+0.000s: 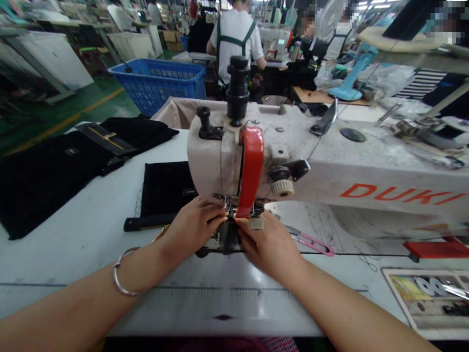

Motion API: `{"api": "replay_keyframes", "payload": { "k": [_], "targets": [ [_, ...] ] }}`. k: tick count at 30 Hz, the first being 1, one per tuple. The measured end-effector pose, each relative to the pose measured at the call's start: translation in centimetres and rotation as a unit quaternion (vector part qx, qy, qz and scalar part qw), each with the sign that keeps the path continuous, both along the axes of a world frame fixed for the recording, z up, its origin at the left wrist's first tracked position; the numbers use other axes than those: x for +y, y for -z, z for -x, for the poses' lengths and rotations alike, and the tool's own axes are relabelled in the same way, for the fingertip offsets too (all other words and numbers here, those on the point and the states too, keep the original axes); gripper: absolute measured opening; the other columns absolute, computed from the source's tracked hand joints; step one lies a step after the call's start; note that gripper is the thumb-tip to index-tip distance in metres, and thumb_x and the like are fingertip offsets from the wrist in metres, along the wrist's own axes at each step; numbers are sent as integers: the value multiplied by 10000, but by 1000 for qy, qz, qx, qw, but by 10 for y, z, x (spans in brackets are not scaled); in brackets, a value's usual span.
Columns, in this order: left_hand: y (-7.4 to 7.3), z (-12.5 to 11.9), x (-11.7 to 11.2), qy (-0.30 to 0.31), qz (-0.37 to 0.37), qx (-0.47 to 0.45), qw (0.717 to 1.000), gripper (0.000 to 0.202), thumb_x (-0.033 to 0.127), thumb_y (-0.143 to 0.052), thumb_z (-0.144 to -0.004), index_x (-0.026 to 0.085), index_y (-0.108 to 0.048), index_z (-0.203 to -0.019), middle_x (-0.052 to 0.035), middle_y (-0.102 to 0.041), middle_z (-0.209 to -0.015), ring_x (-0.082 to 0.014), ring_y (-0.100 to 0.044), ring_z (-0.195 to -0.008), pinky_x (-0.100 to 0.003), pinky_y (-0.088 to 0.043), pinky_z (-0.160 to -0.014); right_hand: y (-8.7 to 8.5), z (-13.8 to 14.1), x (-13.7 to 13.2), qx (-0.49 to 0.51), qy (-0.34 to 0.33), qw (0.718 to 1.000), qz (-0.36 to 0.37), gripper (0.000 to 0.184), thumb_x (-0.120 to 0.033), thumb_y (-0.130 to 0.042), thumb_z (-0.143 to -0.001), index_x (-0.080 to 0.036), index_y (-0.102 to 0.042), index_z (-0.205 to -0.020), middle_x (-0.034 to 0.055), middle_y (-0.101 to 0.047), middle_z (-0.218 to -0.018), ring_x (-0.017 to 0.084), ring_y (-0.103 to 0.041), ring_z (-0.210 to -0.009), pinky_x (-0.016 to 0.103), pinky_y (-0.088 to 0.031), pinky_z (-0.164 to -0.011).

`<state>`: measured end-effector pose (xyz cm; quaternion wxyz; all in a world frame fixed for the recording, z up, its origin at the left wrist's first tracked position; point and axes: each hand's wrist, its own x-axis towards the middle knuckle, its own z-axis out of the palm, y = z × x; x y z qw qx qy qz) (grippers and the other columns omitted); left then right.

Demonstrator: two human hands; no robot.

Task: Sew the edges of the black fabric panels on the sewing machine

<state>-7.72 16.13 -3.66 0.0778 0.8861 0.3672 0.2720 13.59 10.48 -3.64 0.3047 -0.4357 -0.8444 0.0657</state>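
Note:
A white sewing machine (322,181) with a red guard (252,168) stands before me. Both my hands are at its needle area, one on each side. My left hand (190,222) has thumb and fingers pinched together just left of the presser foot (230,211); what lies between the fingertips is too small to make out. A black fabric piece (164,188) with a dark strip (146,223) along its near edge lies behind that hand. My right hand (273,242) is bent inward, its fingertips closed beside the foot and partly hidden by the machine. Whatever it grips is hidden.
Pink-handled thread snips (311,242) lie right of my right hand. At left is a larger black fabric piece (84,156) with a zipper. A parts tray (414,313) is at front right. Beyond the table stand a blue basket (164,85) and a seated co-worker (236,39).

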Motion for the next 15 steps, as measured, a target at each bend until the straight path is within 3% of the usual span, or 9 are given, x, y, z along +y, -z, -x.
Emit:
{"api": "replay_keyframes", "payload": {
  "k": [9, 15],
  "targets": [
    [1, 1, -4, 16, 12, -20, 1000, 80, 203, -644, -935, 216, -716, -903, -13, -758, -973, -211, -689, -987, -340, -529, -942, 0, -1, -4, 6, -12, 1000, 17, 225, -114, -564, -919, -146, -701, -1095, 128, -698, -1155, 285, -608, -1031, 446, -525, -904],
    [4, 4, -4, 2, 19, -14, 1000, 92, 228, -622, -948, 223, -714, -953, -28, -747, -1024, -223, -676, -1023, -361, -525, -957, 1, -1, -3, 12, -7, 1000, 24, 271, -90, -551, -910, -140, -696, -1133, 137, -707, -1106, 286, -611, -1004, 448, -526, -891]
  ]
}}
